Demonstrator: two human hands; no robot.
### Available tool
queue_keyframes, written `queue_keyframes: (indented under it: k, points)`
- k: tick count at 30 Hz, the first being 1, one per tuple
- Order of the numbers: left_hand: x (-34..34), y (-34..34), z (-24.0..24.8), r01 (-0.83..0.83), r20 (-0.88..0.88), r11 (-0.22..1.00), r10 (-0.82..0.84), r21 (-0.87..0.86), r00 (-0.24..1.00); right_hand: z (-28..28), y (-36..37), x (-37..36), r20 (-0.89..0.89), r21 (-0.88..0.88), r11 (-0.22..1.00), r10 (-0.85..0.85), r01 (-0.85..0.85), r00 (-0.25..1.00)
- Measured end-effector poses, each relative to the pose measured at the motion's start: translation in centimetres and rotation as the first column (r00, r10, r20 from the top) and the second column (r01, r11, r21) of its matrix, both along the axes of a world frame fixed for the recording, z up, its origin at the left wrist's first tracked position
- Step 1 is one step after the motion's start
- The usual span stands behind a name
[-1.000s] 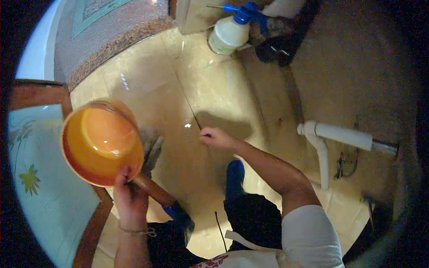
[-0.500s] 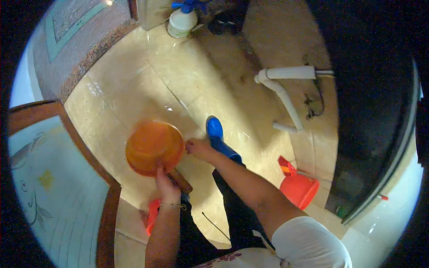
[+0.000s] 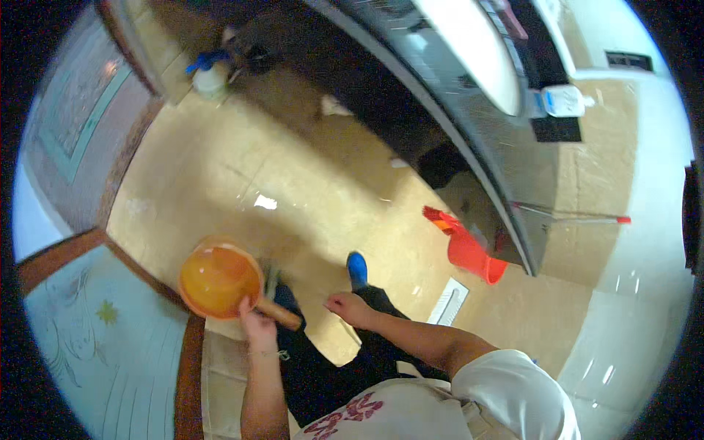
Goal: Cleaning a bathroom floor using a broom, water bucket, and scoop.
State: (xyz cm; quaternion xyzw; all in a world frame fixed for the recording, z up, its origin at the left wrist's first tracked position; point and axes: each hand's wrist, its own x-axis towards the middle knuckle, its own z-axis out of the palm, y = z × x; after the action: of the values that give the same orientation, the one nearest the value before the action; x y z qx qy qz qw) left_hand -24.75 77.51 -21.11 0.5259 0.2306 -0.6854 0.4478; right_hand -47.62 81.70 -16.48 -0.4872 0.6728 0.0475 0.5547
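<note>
My left hand [image 3: 257, 326] is closed on an orange plastic water dipper [image 3: 218, 282], gripping its rim beside the thick brownish handle [image 3: 280, 314]. The dipper's round bowl faces up toward me above the tiled floor; whether water lies in it I cannot tell. To the right, my right hand [image 3: 348, 309] hangs apart from the dipper, fingers curled in, with nothing visible in them. Below that hand are my dark trousers and a blue boot [image 3: 357, 268].
A red bucket [image 3: 473, 253] with a red brush [image 3: 440, 218] stands on the right, near a pale slotted floor drain [image 3: 449, 301]. A dark counter [image 3: 469, 125] curves overhead, holding a white bottle [image 3: 563, 101]. Far left stands a white sprayer [image 3: 211, 79]; a wood-framed glass door [image 3: 95, 315] borders the left.
My right hand has come away from the dipper's rim. The view has swung to the right, bringing the counter in, and the dipper now sits lower and further left in it.
</note>
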Motion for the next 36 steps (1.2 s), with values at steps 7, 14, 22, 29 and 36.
queue_keyframes:
  k: [7,14,22,29,36]
  points:
    - [-3.3,-2.0,6.8,0.124,-0.062,0.991,-0.121,0.047,0.991,8.0,19.0,-23.4,-0.423,0.094,0.933,0.352,-0.346,0.835]
    - [-5.7,2.9,5.4,0.270,0.191,0.907,-0.217,-0.324,0.957,16.2,29.1,-51.8,-0.883,-0.018,0.963,-0.142,0.271,0.447]
    - [-14.3,6.9,11.3,0.230,0.309,0.957,-0.169,-0.175,0.936,26.9,13.4,-76.7,-0.977,-0.173,0.984,-0.167,-0.038,0.133]
    - [-17.8,9.8,11.8,0.052,0.205,0.980,-0.012,-0.192,0.979,33.5,8.0,-83.8,-0.997,0.050,0.981,0.060,-0.187,0.047]
    - [-21.6,10.8,11.9,-0.134,0.270,0.991,0.129,0.001,0.954,27.7,14.1,-89.5,-0.823,0.565,0.812,0.567,0.145,0.031]
